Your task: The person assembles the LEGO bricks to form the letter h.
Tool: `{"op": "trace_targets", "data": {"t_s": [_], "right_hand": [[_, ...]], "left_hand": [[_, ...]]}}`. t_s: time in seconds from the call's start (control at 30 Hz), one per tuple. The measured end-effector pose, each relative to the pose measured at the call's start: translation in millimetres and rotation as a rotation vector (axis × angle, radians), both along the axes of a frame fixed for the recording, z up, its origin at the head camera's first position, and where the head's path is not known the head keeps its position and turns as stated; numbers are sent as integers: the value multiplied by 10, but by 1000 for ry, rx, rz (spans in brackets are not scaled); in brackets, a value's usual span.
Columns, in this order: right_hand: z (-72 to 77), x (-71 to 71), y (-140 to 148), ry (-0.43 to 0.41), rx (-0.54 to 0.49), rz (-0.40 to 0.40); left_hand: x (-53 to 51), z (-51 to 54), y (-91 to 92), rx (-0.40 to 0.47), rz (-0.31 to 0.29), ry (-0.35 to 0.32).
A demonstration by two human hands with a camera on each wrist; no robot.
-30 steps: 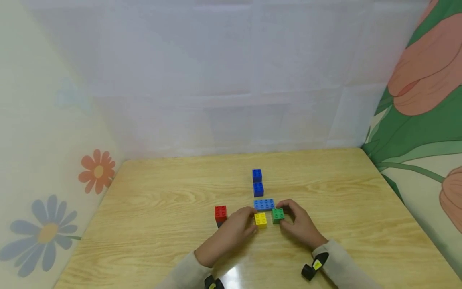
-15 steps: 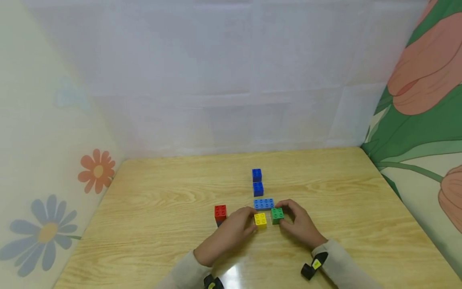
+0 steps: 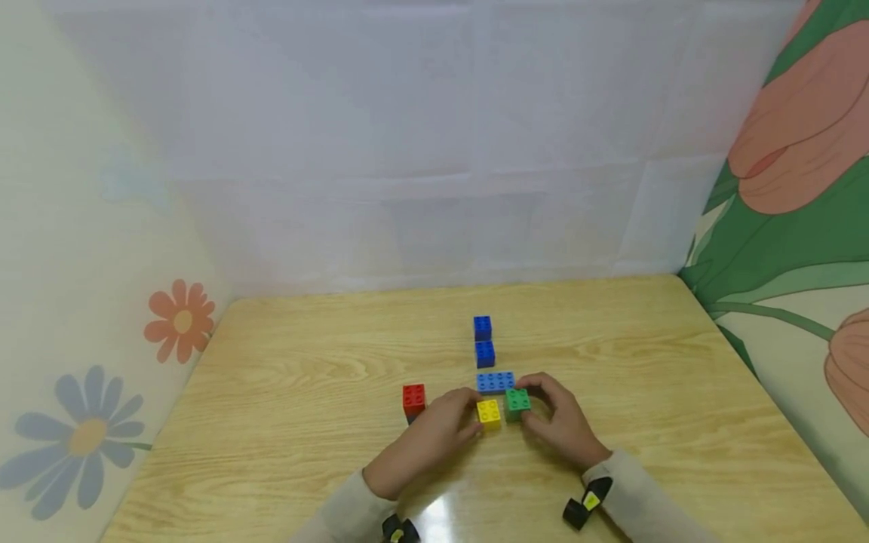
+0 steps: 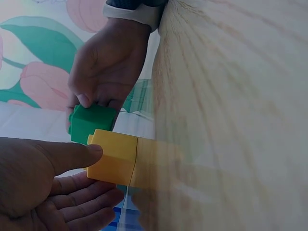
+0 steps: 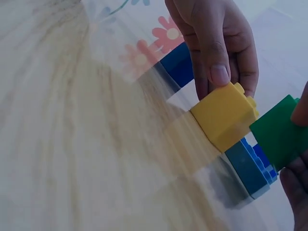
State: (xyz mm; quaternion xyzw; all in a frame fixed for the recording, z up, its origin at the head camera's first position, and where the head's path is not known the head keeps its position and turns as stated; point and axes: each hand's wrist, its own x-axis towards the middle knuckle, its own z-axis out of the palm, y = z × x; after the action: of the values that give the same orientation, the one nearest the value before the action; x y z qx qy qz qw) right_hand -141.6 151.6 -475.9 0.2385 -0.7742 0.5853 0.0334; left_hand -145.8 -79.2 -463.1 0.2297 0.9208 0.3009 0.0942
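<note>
Looks only partway along, judging by so many loose pieces. Pinches the yellow block (image 3: 488,415) with the left hand (image 3: 437,430), thumb on one side and fingers on the other, closed just enough to span it; rests it on the tabletop (image 3: 305,362), studs upward. Grips the green block (image 3: 517,405) with the right hand (image 3: 560,422) in a similar pinch, opened no wider than its sides, and seems to hold it slightly clear of the surface. Leaves a narrow gap between yellow and green, side by side in the head view, without any join there yet.

Shows one bit of stacking apparently done: near the left hand, on its outer side, a red block (image 3: 413,396) seemingly set on top of a dark block (image 3: 411,418), partly covered by that hand in the head view.

Includes among the unjoined pieces a long light blue block (image 3: 495,382), flat on the tabletop just behind yellow and green, held by neither hand. Has farther back, likewise unheld, a near dark blue block (image 3: 485,354) and a far dark blue block (image 3: 483,328), lined up one behind the other. Cannot tell about contact between those two.
</note>
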Motion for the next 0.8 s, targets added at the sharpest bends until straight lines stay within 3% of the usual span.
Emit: {"op": "trace_targets", "data": {"t_s": [0.13,0.47,0.8], "right_hand": [[-13,9,-30,51,-46,35],[-22,38,-93,75,-156,102],[-271,-18,-180,69,-210,137]], "left_hand": [[-6,0,-3,1,5,-19],[-4,9,-4,15,-3,-3],[-5,-9,1,12,-13,46]]}}
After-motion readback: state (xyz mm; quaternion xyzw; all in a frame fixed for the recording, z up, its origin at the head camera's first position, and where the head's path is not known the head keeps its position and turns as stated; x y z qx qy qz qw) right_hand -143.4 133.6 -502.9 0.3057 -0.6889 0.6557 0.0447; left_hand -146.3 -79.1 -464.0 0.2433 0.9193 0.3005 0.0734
